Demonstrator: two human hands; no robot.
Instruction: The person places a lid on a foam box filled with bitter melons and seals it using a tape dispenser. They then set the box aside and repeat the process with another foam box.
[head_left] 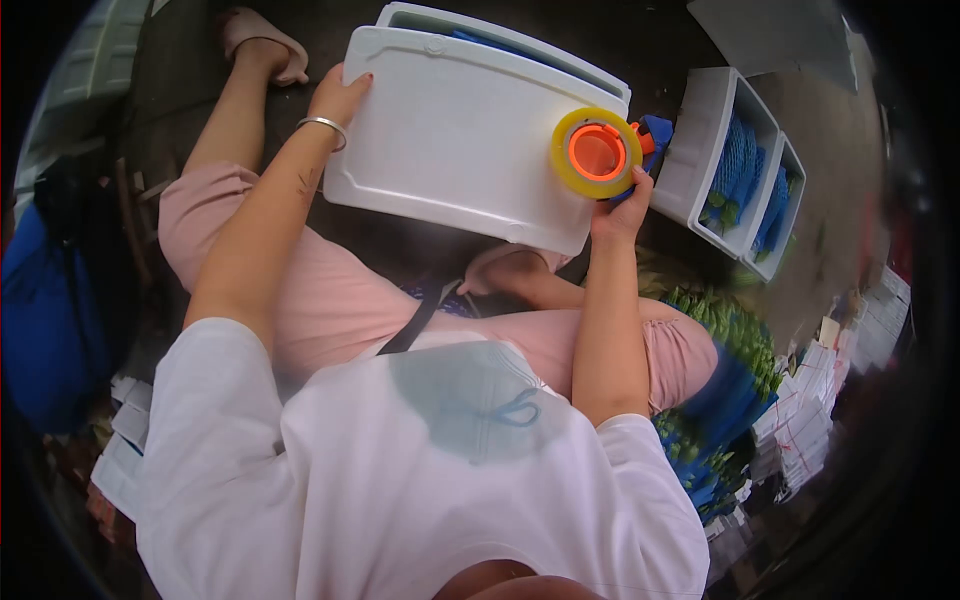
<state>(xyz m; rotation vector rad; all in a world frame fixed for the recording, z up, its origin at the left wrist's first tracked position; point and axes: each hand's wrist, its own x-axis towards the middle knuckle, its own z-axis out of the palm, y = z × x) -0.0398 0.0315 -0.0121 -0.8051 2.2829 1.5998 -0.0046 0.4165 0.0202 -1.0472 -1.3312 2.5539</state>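
With the left hand (338,95), grasps the upper left edge of the white box (450,130), smooth, foam-like, with broad flat face and rounded corners. With the right hand (622,208), holds the tape dispenser (597,153), carrying a glossy yellow ring-shaped roll around an orange hub, over the right part of the box; cannot tell if touching it. Has, to the right, two open white containers (690,140) with blue net-like material (738,165) inside.
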